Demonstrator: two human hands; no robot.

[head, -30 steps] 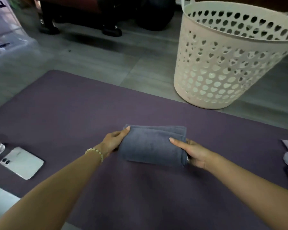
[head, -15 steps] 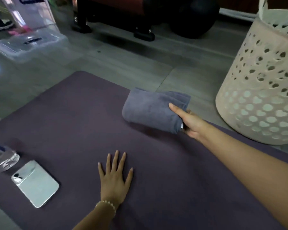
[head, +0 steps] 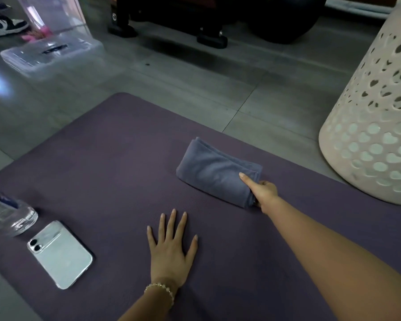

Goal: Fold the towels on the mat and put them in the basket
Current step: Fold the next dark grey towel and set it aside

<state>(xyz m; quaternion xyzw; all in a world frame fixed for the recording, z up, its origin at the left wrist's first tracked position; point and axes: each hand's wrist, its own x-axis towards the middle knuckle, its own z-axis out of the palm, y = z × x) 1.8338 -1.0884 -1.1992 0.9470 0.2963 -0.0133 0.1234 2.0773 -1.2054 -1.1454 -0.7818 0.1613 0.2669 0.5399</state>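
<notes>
Transfer step: right hand (head: 265, 189) pinches folded grey-blue cloth towel (head: 214, 173); left hand (head: 171, 249) flat, empty. Next: lift into white perforated plastic basket (head: 368, 135), two o'clock.

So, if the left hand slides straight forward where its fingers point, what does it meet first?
The left hand would probably meet the folded towel at its left end; only bare mat lies between.

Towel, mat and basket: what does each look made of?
Towel: soft napped cloth, likely microfibre or terry; matte, with rounded layered folds. Mat: probably foam or rubber; matte purple, fine ribbed texture. Basket: moulded plastic by the look; cream, smooth, thin wall pierced with heart-shaped holes.
</notes>
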